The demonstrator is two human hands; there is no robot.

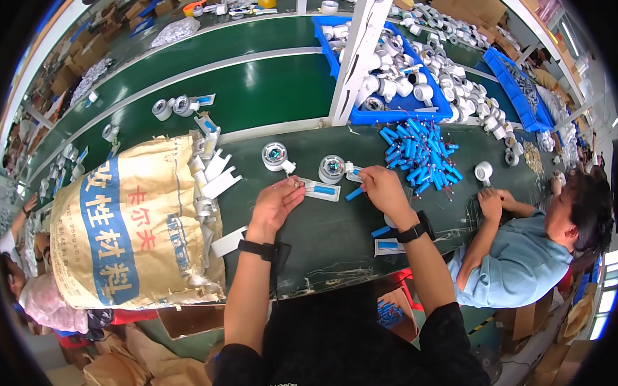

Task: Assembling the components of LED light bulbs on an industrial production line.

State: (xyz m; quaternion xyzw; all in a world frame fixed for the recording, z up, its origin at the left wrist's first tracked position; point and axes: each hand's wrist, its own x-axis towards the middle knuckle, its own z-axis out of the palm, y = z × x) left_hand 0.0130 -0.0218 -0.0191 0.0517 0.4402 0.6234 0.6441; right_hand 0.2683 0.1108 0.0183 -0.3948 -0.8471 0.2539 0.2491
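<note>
My left hand [280,202] is closed in a pinch at the left end of a white plastic housing [331,195] with a blue cylindrical battery [320,188] in it. What lies between those fingertips is too small to name. Just above stands a round white unit with a clear dome [275,154]. My right hand [385,190] is also pinched, beside the white arm of a second domed unit [332,168]; its fingertips hide what they hold. A loose blue battery [353,194] lies between the hands. Below my right wrist rests another white housing [388,247] with a battery.
A heap of blue batteries [422,155] with wires lies right of my right hand. A big printed sack [130,226] spills white housings [220,174] at left. Beyond the post [358,55] sits a blue crate [401,115] of white units. A co-worker [522,247] sits at right.
</note>
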